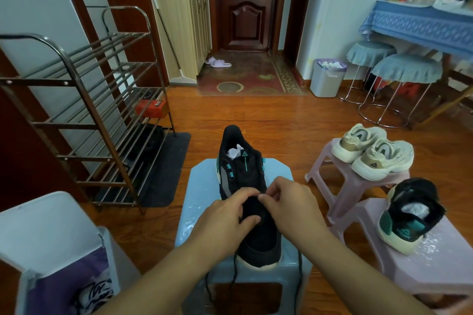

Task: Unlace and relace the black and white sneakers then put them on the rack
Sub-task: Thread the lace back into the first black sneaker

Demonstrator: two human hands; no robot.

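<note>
Left forearm: bare, extended forward from the lower left, angled inward. Left hand [225, 217]: held palm down, fingers curled, thumb set against the side of the index finger in a pinching grip. Right forearm: bare, extended from the lower right, angled inward. Right hand [289, 202]: held palm down, fingers bent, tips drawn together. Both hands are brought close, fingertips nearly met at centre.

A sneaker [249, 186] lies on the middle stool [202, 197], rack [84, 115] to its left, two more stools [358, 186] right
</note>
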